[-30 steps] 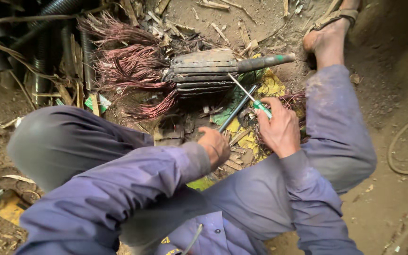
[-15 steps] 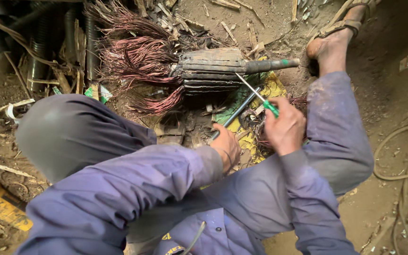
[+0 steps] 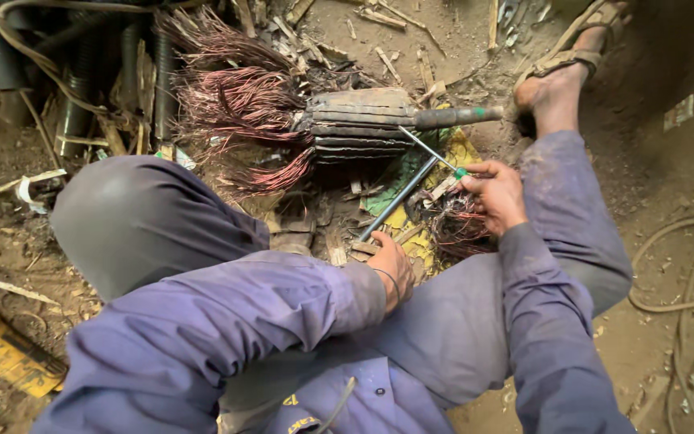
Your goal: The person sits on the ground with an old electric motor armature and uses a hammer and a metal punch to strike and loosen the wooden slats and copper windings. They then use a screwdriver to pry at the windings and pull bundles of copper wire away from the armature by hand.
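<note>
I sit on dirt ground over a grey ribbed motor rotor (image 3: 363,124) with a shaft (image 3: 455,117) pointing right and a mass of copper wire (image 3: 238,112) fanning out at its left. My right hand (image 3: 496,193) grips a green-handled screwdriver (image 3: 431,151), its tip against the rotor's right end. My left hand (image 3: 391,269) holds the lower end of a dark metal rod (image 3: 399,199), which slants up toward the rotor. A small tangle of copper wire (image 3: 455,225) lies just under my right hand.
Black corrugated hoses (image 3: 82,72) lie at the top left. Wood scraps and yellow-green plastic (image 3: 411,233) litter the ground by the rotor. My sandalled foot (image 3: 560,72) is at the top right. A thin cable (image 3: 684,273) curls at right. A yellow object (image 3: 6,362) lies at bottom left.
The view has shifted a little. My right hand has drawn slightly right with the screwdriver still against the rotor; my left hand stays on the rod.
</note>
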